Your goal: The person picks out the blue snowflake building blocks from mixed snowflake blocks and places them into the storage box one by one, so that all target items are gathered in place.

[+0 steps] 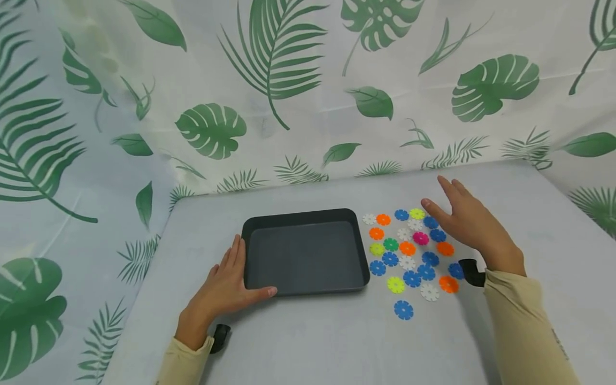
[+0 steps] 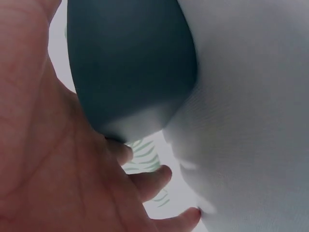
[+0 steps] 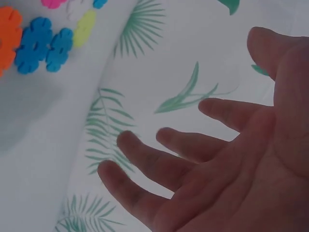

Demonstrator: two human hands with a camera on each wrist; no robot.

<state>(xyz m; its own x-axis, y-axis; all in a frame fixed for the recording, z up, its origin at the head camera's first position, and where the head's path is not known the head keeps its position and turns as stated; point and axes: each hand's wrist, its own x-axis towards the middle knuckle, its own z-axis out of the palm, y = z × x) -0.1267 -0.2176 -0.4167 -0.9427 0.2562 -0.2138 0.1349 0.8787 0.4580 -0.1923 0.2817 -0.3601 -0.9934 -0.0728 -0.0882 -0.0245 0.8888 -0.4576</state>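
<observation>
A dark grey rectangular tray (image 1: 308, 256) stands on the table, and nothing lies inside it. My left hand (image 1: 230, 280) rests against its front left corner, fingers straight along the left side and thumb along the front edge. In the left wrist view the palm (image 2: 53, 159) lies beside the tray wall (image 2: 135, 63), with fingertips reaching past it. To the right of the tray, several flower-shaped plastic discs (image 1: 421, 238) in blue, orange, white, yellow, green and pink are spread flat. Over their right side my right hand (image 1: 467, 222) hovers with spread fingers, holding nothing; the right wrist view shows its bare palm (image 3: 231, 193).
The table (image 1: 337, 342) has a plain pale cover. Behind it and at its left hangs a white cloth (image 1: 308, 117) printed with green leaves. One blue disc (image 1: 403, 310) lies nearest the front, slightly apart from the others.
</observation>
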